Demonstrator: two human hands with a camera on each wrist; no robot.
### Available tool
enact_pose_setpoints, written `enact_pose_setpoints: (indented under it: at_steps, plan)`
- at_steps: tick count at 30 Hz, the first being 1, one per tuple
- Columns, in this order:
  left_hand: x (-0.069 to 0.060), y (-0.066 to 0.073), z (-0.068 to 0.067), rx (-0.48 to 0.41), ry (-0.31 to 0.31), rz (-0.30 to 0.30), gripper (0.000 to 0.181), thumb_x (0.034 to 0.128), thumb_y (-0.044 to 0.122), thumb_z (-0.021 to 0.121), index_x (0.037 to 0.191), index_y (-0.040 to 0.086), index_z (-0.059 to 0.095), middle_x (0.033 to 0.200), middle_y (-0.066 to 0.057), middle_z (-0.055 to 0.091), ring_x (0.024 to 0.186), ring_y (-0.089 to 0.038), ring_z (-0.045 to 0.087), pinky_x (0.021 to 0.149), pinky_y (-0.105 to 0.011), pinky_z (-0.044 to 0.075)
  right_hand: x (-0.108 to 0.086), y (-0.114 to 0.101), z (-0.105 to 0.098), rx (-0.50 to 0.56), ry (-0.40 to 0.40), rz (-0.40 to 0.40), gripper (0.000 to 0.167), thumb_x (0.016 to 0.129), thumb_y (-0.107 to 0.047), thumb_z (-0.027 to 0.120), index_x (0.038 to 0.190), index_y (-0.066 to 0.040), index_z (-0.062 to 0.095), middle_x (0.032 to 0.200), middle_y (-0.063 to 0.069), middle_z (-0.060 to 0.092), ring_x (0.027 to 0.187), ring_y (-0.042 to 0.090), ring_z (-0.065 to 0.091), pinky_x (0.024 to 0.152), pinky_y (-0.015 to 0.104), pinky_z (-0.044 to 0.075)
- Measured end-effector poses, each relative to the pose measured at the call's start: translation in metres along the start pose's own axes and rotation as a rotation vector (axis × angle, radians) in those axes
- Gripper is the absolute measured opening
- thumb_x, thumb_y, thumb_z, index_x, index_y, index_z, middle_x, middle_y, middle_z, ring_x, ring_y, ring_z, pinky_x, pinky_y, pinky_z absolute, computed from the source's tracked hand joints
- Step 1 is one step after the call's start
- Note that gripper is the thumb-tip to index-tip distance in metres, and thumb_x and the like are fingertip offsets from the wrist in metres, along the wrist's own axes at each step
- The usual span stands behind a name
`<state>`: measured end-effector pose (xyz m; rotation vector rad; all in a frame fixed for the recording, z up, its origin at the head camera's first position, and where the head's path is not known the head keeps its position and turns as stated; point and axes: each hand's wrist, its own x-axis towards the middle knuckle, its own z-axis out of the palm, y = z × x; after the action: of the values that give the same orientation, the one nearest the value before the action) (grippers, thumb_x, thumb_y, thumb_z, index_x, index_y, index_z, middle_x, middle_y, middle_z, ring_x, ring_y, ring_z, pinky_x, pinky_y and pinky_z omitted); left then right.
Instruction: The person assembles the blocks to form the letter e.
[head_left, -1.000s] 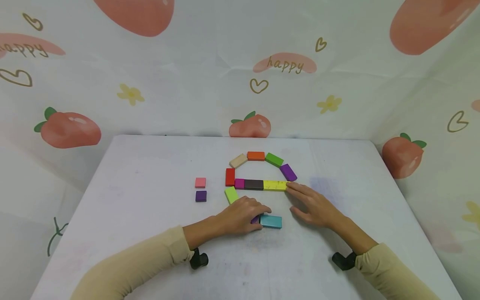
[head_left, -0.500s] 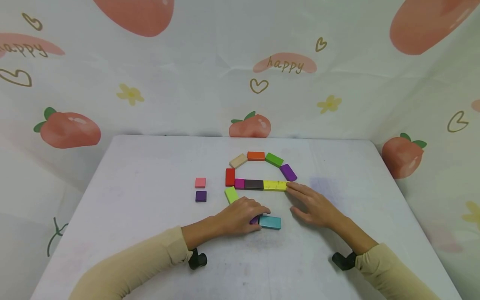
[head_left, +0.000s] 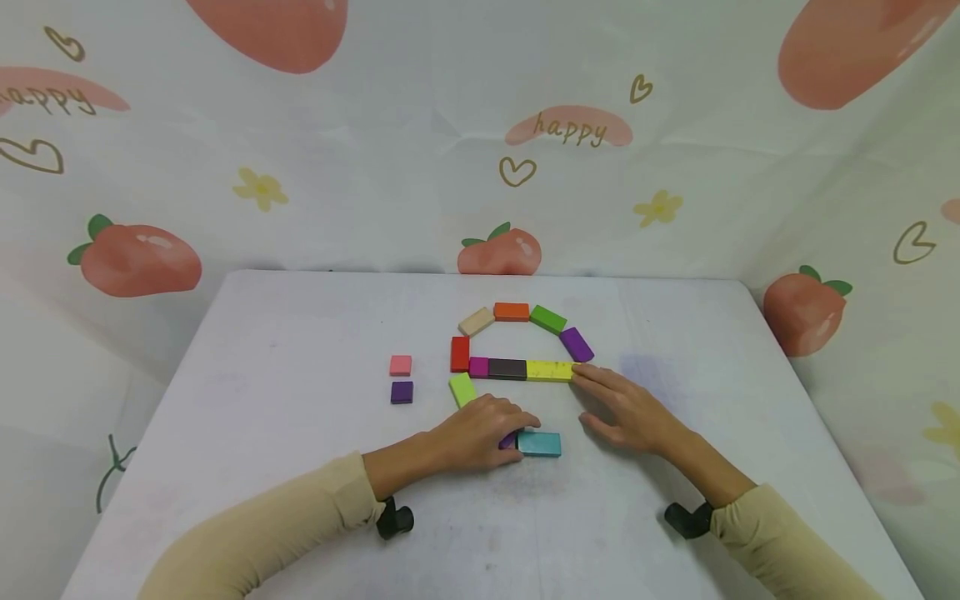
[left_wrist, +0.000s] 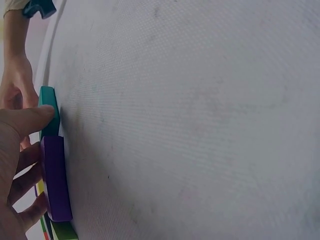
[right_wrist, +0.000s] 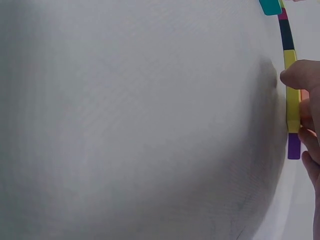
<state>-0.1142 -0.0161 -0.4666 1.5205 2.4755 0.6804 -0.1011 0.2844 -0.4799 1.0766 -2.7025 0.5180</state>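
Observation:
In the head view my left hand [head_left: 480,433] pinches the left end of a teal block [head_left: 540,444] between thumb and index finger. A purple block [left_wrist: 56,177] butts against it, lying under that hand and beside its other fingers in the left wrist view. My right hand [head_left: 628,410] lies with fairly straight fingers, their tips touching the right end of a yellow block [head_left: 550,371]. That yellow block continues a straight row with a black block [head_left: 507,369] and a small magenta block [head_left: 478,367]. A lime block [head_left: 462,389] slants down from the row's left end, partly behind my left hand.
An arch above the row is formed by red [head_left: 460,354], beige [head_left: 476,321], orange [head_left: 512,312], green [head_left: 548,319] and purple [head_left: 577,343] blocks. Left of it lie a small pink block [head_left: 401,365] and a dark purple block [head_left: 402,392] on the white table [head_left: 300,350].
The teal block has shifted very slightly left with my left hand, tilting a little and then straightening. My right hand has stayed in place.

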Motion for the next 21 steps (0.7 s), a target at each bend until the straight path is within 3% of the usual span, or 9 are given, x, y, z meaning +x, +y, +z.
enact_pose_setpoints:
  at_steps: [21]
  plan:
    - [0.0004,-0.0005,0.0009,-0.003,-0.008,0.001,0.047,0.0884,0.032,0.076,0.131,0.014,0.065,0.12,0.002,0.07,0.111,-0.013,0.064,0.097,-0.028,0.048,0.0001,-0.0003,-0.0007,0.005,-0.003,0.007,0.063,0.079,-0.017,0.079,0.136,0.0,0.057,0.145,0.016,0.052,0.128,0.033,0.053,0.097,0.05,0.05]
